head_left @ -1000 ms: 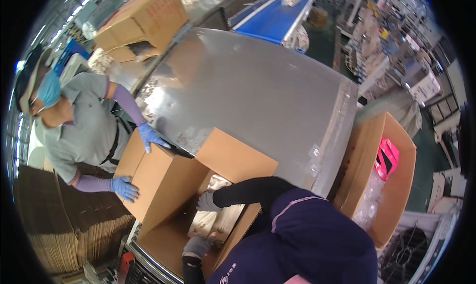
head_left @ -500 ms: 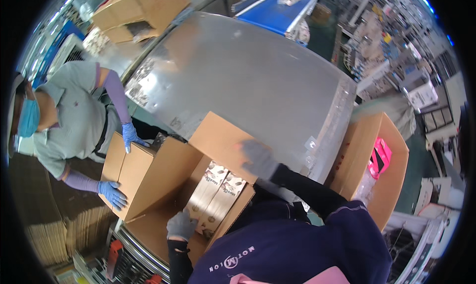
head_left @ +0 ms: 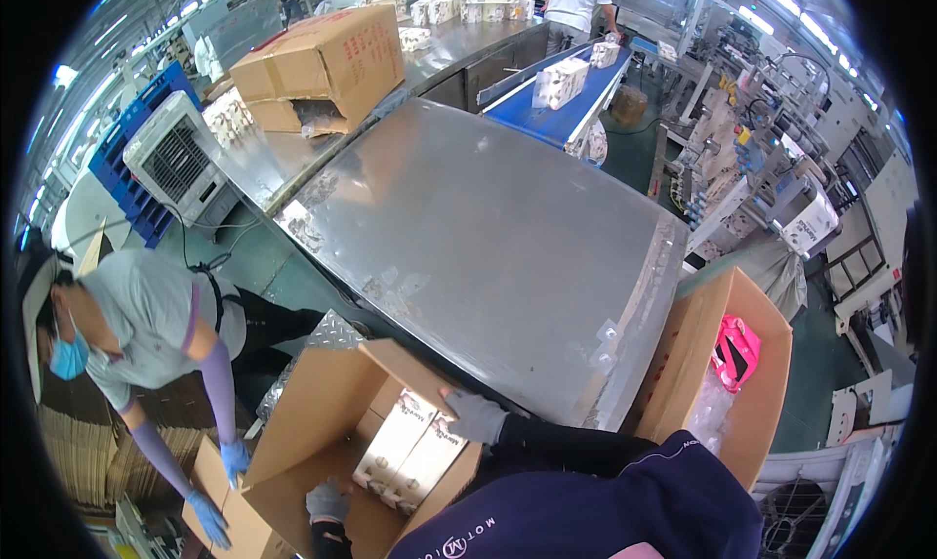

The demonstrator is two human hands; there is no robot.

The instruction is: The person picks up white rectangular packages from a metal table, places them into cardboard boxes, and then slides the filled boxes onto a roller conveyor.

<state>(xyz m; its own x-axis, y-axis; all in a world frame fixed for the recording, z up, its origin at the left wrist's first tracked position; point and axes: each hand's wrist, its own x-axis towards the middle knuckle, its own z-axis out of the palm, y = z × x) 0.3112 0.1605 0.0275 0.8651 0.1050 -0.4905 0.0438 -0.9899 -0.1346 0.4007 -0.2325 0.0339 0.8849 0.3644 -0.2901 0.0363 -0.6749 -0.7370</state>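
Two packs [head_left: 395,442] in carton [head_left: 312,408], beside left grip [head_left: 328,503]

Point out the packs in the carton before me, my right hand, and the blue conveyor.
Packs [head_left: 397,450]: head view, on their upward-facing side.
Right hand [head_left: 476,419]: head view, back of the grey glove.
Conveyor [head_left: 532,123]: head view, bare belt at the near end.

Left hand [head_left: 328,501], gray-gloved: back uppermost, fingers bent; forearm [head_left: 332,540] black-sleeved, only partly in view. Right hand [head_left: 475,418], gray-gloved: fingers leftward, near the surface's [head_left: 517,256] near edge; arm [head_left: 571,442] black-sleeved, outstretched, nearly level.
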